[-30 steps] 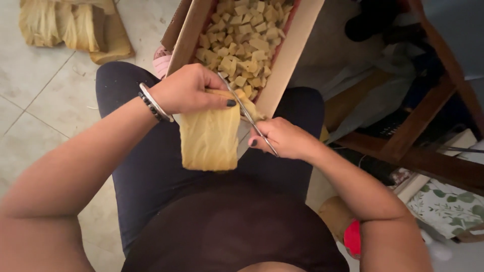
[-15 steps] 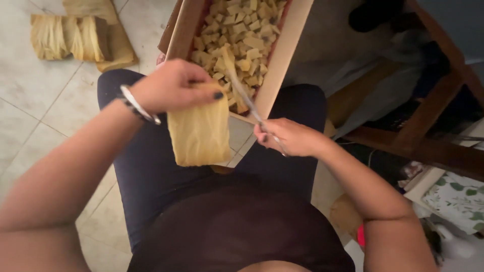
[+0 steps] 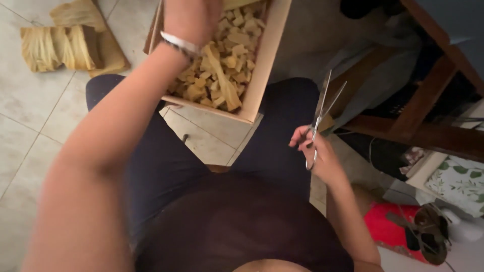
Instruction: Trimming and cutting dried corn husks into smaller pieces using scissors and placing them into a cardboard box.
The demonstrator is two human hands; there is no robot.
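Your right hand (image 3: 318, 153) grips the scissors (image 3: 321, 113), fingers through the handle loops, blades apart and pointing up, beside your right thigh. Your left hand (image 3: 190, 20) reaches over the box (image 3: 262, 75) at its near-left corner, partly cut off by the top edge; finger state cannot be told. Box holds cut tan pieces (image 3: 224, 65). Bundles (image 3: 65, 48) lie on the floor (image 3: 30, 111), far left.
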